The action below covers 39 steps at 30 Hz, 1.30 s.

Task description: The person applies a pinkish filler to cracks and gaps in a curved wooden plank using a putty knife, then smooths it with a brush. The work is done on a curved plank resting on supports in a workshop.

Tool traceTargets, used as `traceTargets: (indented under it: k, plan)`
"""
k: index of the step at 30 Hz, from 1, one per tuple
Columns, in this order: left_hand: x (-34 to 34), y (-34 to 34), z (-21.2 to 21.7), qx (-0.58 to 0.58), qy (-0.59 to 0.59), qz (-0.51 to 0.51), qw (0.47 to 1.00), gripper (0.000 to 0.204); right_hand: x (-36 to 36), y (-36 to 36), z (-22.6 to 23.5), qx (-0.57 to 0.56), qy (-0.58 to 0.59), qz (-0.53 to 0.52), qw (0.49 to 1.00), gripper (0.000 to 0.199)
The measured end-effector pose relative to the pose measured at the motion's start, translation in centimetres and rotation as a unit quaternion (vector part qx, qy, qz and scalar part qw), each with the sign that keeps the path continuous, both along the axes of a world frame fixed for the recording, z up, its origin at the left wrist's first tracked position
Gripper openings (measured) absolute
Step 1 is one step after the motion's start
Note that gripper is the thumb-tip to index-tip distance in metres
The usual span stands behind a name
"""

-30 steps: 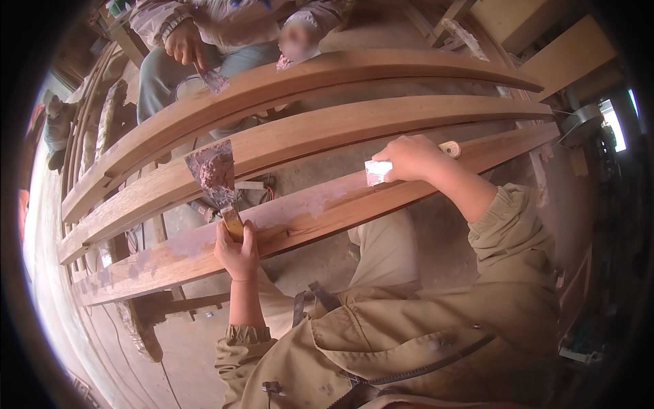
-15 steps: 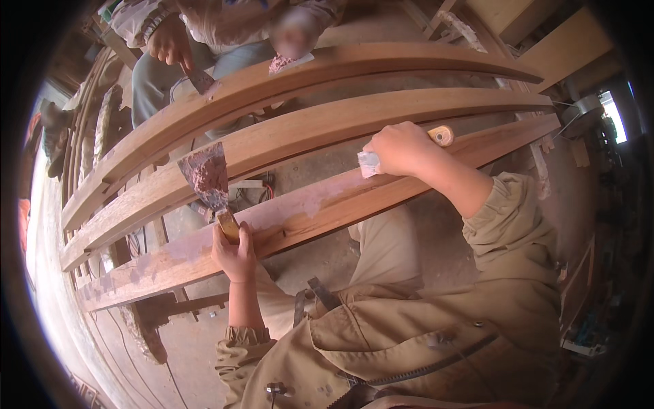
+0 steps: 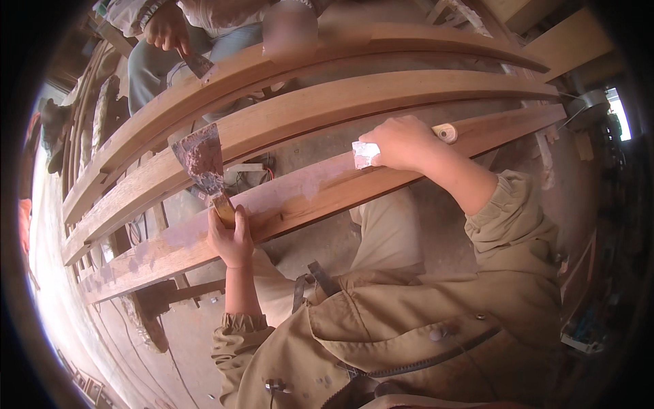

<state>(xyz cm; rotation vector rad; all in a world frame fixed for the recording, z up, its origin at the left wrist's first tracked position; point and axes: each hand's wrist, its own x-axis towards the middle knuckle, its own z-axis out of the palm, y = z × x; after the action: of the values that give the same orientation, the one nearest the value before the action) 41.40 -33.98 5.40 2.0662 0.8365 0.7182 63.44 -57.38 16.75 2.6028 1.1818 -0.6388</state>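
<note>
My left hand (image 3: pixel 233 238) is closed around the wooden handle of a broad putty knife (image 3: pixel 204 146). Its blade points up and away, with a lump of pinkish putty on it. My right hand (image 3: pixel 407 144) grips a second putty knife (image 3: pixel 366 155), the pale blade low against the nearest wooden beam (image 3: pixel 334 202) and the handle end sticking out behind the fist. Pink filler (image 3: pixel 283 192) coats much of that beam's top face to the left of this blade. Toward the right, the beam shows bare reddish wood. Whether the blade's edge touches the wood is hard to tell.
Two more curved beams, a middle one (image 3: pixel 354 89) and a far one (image 3: pixel 381 41), run alongside. Across from me, a person's hand (image 3: pixel 165 28) holds a scraper (image 3: pixel 197 67) by the far beam. Cables and a pale box (image 3: pixel 245 170) lie below, between beams.
The whole view has shifted slightly. My right hand's knife has moved a little left along the beam, its blade turned flatter toward me. Both hands keep their grips.
</note>
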Motion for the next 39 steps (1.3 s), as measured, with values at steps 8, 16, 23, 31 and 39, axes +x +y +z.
traceTargets:
  k: [8, 16, 23, 31, 39]
  plan:
    - [0.1, -0.2, 0.7, 0.021, -0.044, -0.019, 0.999, 0.019, -1.4, -3.9, -0.8, 0.199, 0.088, -0.156, 0.964, 0.052]
    - [0.3, 0.0, 0.9, 0.017, -0.041, -0.019, 0.999, 0.023, -11.2, -3.1, -5.2, 0.449, 0.487, -0.317, 0.679, 0.065]
    - [0.6, 1.2, 0.7, -0.071, 0.011, -0.016, 0.997, 0.027, -10.9, -3.1, -3.3, 0.42, 0.444, -0.341, 0.714, 0.063]
    - [0.2, 0.9, 0.7, 0.032, -0.005, -0.046, 0.998, 0.026, -12.5, -0.8, -1.8, 0.229, 0.132, -0.241, 0.934, 0.048]
    - [0.1, 0.5, 1.1, 0.015, -0.024, -0.04, 0.999, 0.024, -13.6, 1.3, -2.4, 0.153, 0.073, -0.238, 0.956, 0.049]
